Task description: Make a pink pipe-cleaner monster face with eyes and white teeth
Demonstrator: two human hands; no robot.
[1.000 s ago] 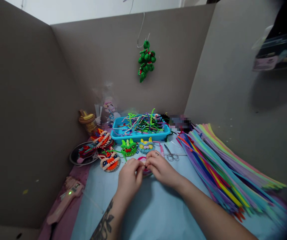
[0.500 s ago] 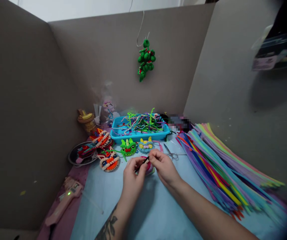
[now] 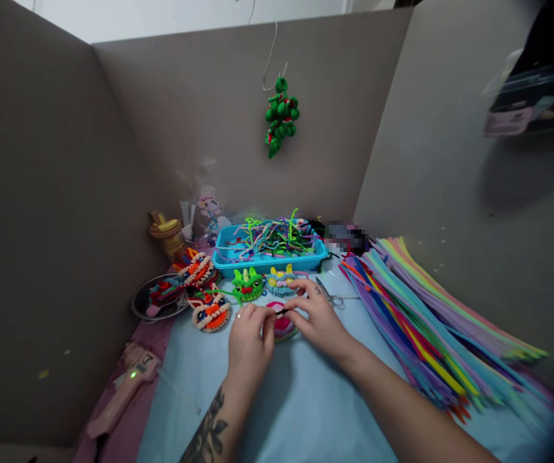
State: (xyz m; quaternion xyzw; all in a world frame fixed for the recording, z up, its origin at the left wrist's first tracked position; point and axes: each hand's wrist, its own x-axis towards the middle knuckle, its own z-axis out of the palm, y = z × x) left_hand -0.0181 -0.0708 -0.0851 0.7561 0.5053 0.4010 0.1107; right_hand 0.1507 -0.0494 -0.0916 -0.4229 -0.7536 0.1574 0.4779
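Left grip point(image 3: 252, 334), right grip point(image 3: 319, 321): pinching my black strip point(image 3: 281, 312)
Pink disc point(image 3: 285, 326): beneath
Strip: likely shaping; next needs steady tension

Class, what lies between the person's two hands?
The head view shows a thin black strip held between left hand and right hand, in front of a round pink piece.

The bench point(image 3: 161, 334) is mostly covered by a pale blue sheet point(image 3: 286, 399). At near left a pink glue gun point(image 3: 125, 392) is laid; at far left, a bowl point(image 3: 134, 303) and cup point(image 3: 167, 236) are set. A blue tray point(image 3: 267, 265) is placed far centre, with a green face point(image 3: 249, 287), blue face point(image 3: 279, 283) and orange face point(image 3: 212, 314) nearer. Scissors point(image 3: 337, 301) and fuzzy stems point(image 3: 416, 321) are kept right. A pink disc point(image 3: 285, 326), partly hidden, is seemingly rested centrally.
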